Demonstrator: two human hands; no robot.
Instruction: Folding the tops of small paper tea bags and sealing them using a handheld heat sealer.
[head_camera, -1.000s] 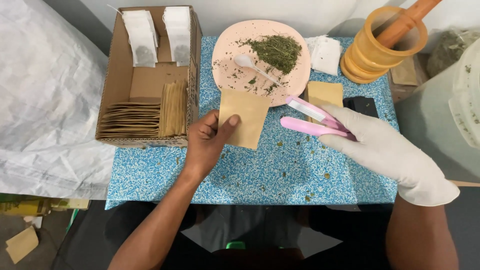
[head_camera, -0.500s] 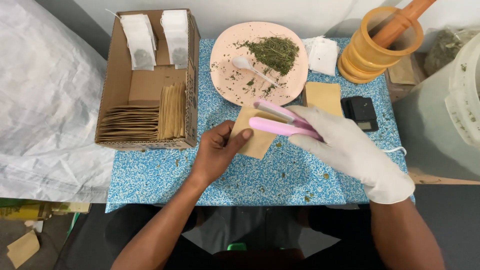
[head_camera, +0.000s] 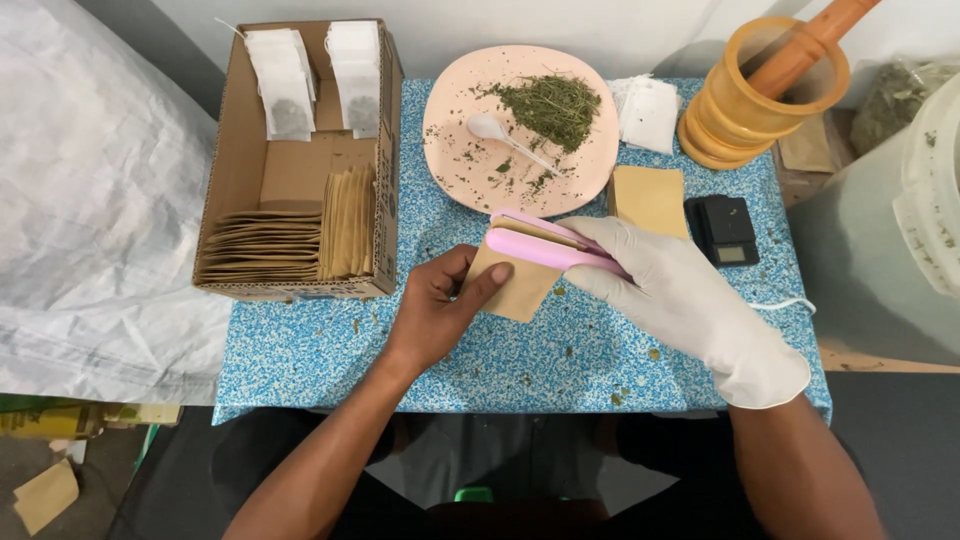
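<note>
Your left hand (head_camera: 440, 310) is bare and pinches one brown paper pouch (head_camera: 515, 288) by its near edge, thumb on top, holding it just above the blue speckled tabletop (head_camera: 560, 360). Your right hand (head_camera: 690, 300), in a white glove, is closed around one pink heat sealer (head_camera: 545, 245), whose two arms sit together across the pouch's upper edge; whether they press the paper fully cannot be told. Open room: the front strip of the table, from the pouch to the near edge, is bare apart from scattered herb crumbs, and it runs the full width. To your left the cardboard box (head_camera: 225, 190) sits flush along the table's left edge, its front wall close to your left wrist. Behind the sealer the pink plate (head_camera: 450, 150) nearly touches it, leaving little room rearward. Count: one plate carrying one pile of dried green herb (head_camera: 550, 100) and one white spoon (head_camera: 505, 135); one flat brown pouch stack (head_camera: 650, 198) just right of the plate; one small black scale (head_camera: 725, 230) beside that; one pile of white filter bags (head_camera: 648, 110) behind; one wooden mortar (head_camera: 765, 100) with one pestle (head_camera: 810, 45) at the far right corner. Inside the box: two stacks of white bags at the rear and two bundles of brown pouches at the front, too many to number singly.
</note>
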